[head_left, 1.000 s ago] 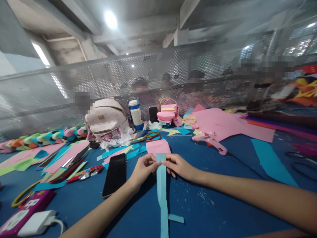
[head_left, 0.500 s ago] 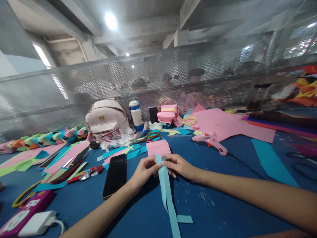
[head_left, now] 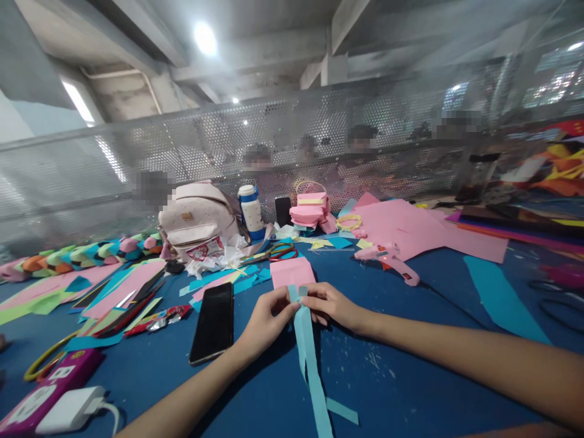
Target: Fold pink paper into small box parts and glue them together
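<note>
My left hand (head_left: 274, 311) and my right hand (head_left: 332, 305) meet at the middle of the table, fingers pinched together. Between them they hold the upper end of light blue paper strips (head_left: 310, 365), which hang down toward the near edge. Two short strip ends poke up above my fingertips. Just beyond my fingers lies a pink paper piece (head_left: 292, 272); whether it is attached to the strips I cannot tell. A short blue strip (head_left: 342, 411) sticks out to the right of the long ones.
A black phone (head_left: 212, 323) lies left of my left forearm. On the right rest a pink glue gun (head_left: 387, 261) with its cord and pink sheets (head_left: 401, 228). Scissors (head_left: 280, 250), a backpack (head_left: 198, 213) and a bottle (head_left: 250, 213) are behind. A purple power strip (head_left: 55, 389) is at lower left.
The two strip ends above my fingertips now stand further apart. The short blue strip's free end has swung slightly down and right. Both hands stay in nearly the same place.
</note>
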The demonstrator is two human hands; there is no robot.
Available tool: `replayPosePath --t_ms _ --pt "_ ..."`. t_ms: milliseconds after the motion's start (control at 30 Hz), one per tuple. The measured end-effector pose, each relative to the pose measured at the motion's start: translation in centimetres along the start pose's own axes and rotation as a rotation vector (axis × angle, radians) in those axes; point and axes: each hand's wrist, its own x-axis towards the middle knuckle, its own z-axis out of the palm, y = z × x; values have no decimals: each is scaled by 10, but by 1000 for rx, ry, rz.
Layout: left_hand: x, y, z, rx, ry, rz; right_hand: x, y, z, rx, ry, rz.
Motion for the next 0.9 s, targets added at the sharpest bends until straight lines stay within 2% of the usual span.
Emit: replayPosePath --t_ms 167,467,900 --pt "3 -1 2 -43 2 -23 0 4 0 -32 26 3" --pt "6 -3 -1 -140 10 -76 -2 -1 1 -75 -9 5" --pt "2 2 2 -205 70 -78 1 1 -2 -39 -28 -20"
